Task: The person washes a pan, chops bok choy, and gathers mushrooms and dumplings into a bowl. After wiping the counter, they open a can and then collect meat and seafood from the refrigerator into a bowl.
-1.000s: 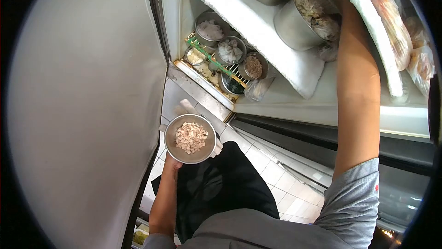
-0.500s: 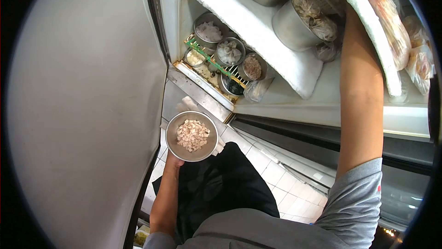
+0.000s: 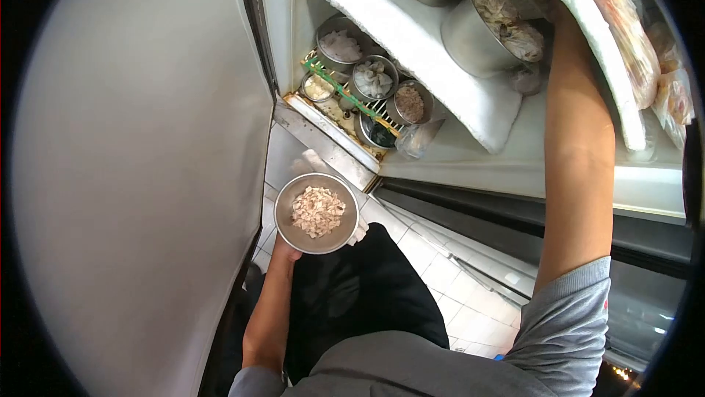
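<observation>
My left hand point(image 3: 289, 247) holds a round metal bowl point(image 3: 353, 213) from below, level in front of my lap. Inside it lies a heap of small pale, pinkish chopped pieces point(image 3: 318, 212). White finger-like shapes, perhaps a glove, stick out past the bowl's rim. My right forearm point(image 3: 579, 154) reaches deep into the open refrigerator, between a frosted white shelf point(image 3: 411, 52) and a frost-covered slab point(image 3: 613, 52). The right hand itself is hidden in there. Near that wrist, a large metal pot point(image 3: 474, 44) with crumpled plastic point(image 3: 507, 19) lies on the shelf.
Several small metal bowls of food, one with brown bits point(image 3: 409, 103), stand on a lower rack point(image 3: 352, 96). Bagged food point(image 3: 617, 26) lies on the right. A large door panel point(image 3: 139, 177) fills the left side. White floor tiles point(image 3: 470, 316) show below.
The bowl in my left hand has shifted slightly to the right and up in view. My right arm stays reaching into the refrigerator. The view has moved a little.
</observation>
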Demonstrator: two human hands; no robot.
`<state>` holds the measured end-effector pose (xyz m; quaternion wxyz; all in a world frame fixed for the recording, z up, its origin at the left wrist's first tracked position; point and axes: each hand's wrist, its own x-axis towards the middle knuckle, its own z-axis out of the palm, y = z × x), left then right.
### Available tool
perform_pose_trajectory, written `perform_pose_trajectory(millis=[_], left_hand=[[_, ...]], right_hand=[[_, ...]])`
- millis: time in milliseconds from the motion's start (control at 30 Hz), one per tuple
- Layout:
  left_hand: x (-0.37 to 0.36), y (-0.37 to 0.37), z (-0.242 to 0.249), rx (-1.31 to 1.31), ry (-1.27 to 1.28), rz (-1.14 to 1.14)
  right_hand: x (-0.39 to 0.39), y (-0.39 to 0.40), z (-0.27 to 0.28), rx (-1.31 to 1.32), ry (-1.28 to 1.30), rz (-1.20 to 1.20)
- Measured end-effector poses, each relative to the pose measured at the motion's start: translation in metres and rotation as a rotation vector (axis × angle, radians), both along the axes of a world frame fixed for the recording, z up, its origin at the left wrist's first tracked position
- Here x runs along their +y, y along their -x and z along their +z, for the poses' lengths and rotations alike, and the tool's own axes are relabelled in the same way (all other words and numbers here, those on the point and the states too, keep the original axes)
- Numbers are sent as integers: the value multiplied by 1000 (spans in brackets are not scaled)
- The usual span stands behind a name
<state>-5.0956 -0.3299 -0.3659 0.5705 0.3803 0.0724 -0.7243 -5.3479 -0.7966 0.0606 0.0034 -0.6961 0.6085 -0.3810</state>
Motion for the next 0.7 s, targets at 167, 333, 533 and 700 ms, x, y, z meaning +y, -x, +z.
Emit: perform_pose_trajectory(millis=[167,333,533,700], left_hand=[[-7,1,18,35,-23,18],[-12,1,32,76,60,34],[-12,5,49,-27,121,32],[-10,4,45,-42,129,40]], right_hand=[[3,-1,3,-52,27,16],[18,-3,5,-162,99,50],[88,-15,-5,-545,280,147],[189,-30,-28,-866,200,189]])
